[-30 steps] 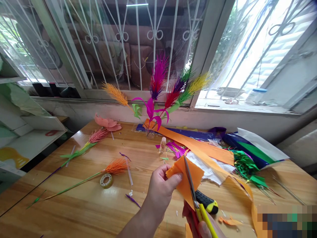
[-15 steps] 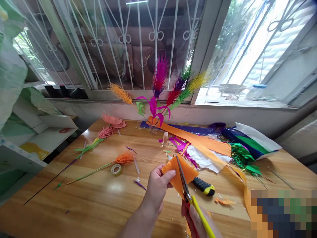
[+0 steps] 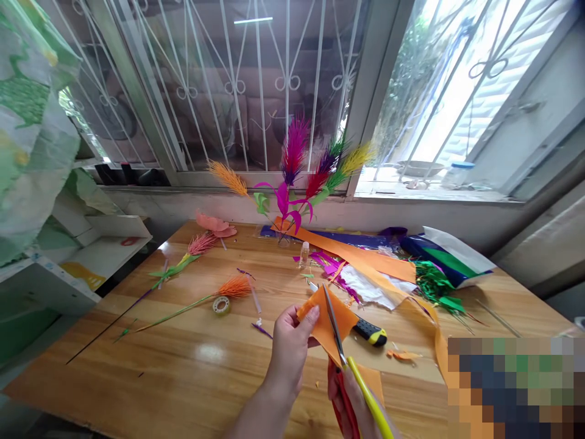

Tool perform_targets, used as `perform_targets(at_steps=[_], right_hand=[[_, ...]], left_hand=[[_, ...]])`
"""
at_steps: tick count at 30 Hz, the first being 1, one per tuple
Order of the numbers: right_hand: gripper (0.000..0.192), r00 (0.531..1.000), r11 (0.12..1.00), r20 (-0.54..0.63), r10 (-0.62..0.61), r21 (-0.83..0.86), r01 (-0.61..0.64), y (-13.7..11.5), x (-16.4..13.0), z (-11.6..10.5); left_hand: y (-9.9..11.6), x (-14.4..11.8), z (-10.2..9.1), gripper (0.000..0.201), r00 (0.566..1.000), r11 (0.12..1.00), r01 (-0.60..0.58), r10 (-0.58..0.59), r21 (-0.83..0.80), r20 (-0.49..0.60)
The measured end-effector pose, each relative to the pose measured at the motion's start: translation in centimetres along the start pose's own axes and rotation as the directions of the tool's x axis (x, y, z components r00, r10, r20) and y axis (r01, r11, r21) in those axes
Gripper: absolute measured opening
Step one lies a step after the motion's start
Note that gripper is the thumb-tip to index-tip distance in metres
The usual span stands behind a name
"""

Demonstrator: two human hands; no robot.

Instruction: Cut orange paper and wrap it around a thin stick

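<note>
My left hand [image 3: 290,344] pinches the left corner of a small orange paper piece [image 3: 322,329] held above the wooden table [image 3: 183,378]. My right hand [image 3: 351,399], low at the frame's bottom edge, grips scissors [image 3: 340,350] with yellow and red handles. The blades point up and away and lie across the orange piece, along a cut in it. A long orange paper strip [image 3: 365,259] runs across the table behind the piece.
A yellow-black utility knife [image 3: 371,333] lies just right of the paper. A tape roll [image 3: 221,304], paper flower stems [image 3: 183,308], scraps, a small bottle [image 3: 304,253] and coloured sheets [image 3: 439,262] are spread about. Feathery paper flowers [image 3: 297,177] stand by the barred window. Shelves stand at left.
The view has pulled back and turned left. Both hands, paper and scissors have stayed together, with the blades still through the orange piece.
</note>
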State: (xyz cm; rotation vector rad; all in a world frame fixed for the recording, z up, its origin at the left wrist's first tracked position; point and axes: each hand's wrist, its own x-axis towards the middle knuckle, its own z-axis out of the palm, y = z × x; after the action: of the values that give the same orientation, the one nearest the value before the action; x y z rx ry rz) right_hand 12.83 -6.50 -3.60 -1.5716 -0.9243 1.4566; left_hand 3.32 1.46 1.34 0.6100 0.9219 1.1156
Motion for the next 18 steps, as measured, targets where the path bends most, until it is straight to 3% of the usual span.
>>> perform_targets(at_steps=[12,18], right_hand=[[0.029,0.997,0.997,-0.005,-0.076,-0.019,0.076,-0.5,0.0,1.0],[0.029,0.993,0.992,0.009,-0.115,-0.049,0.115,-0.6,0.3,1.5]], left_hand=[[-1.2,0.2,-1.2,0.035,1.000,0.999,-0.010,0.010,0.034,0.006],[-1.8,0.9,-1.8,0.035,0.999,0.999,0.014,-0.013,0.030,-0.052]])
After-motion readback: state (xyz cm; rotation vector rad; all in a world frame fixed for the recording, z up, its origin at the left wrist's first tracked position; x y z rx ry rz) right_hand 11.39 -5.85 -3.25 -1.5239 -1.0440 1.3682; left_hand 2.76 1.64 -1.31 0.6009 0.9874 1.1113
